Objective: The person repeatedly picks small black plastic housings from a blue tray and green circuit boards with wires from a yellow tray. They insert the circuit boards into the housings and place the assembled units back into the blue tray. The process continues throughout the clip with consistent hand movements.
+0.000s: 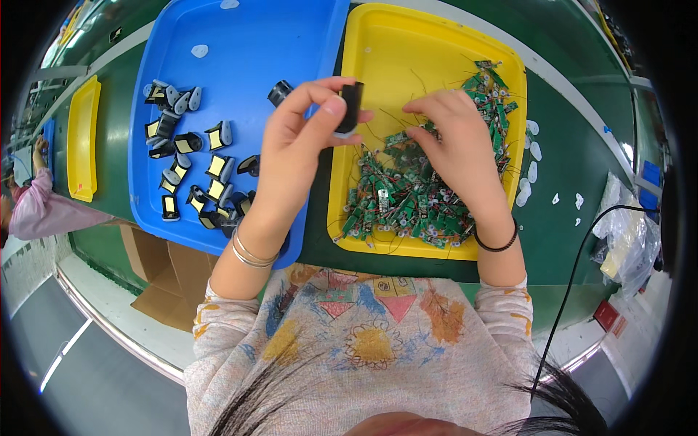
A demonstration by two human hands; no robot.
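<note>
My left hand [294, 142] is closed on a small black plastic housing [352, 107], held upright between thumb and fingers over the gap between two trays. Above the yellow tray [374, 36] hovers my right hand [463, 138], its thumb and index finger apart with nothing visible between them. Below it lies a heap of small green circuit boards [407, 207] with thin wires. In the blue tray [240, 80] on the left are several black housings [218, 167] with pale yellow pads and grey parts. Another black cylindrical piece [279, 92] sits just behind my left hand.
White oval pieces [533, 172] lie right of the yellow tray, near a clear plastic bag [625, 243] and a black cable [571, 291]. At far left are another yellow tray [83, 142] and a co-worker's pink sleeve [58, 211]. A cardboard box [171, 280] stands below the table edge.
</note>
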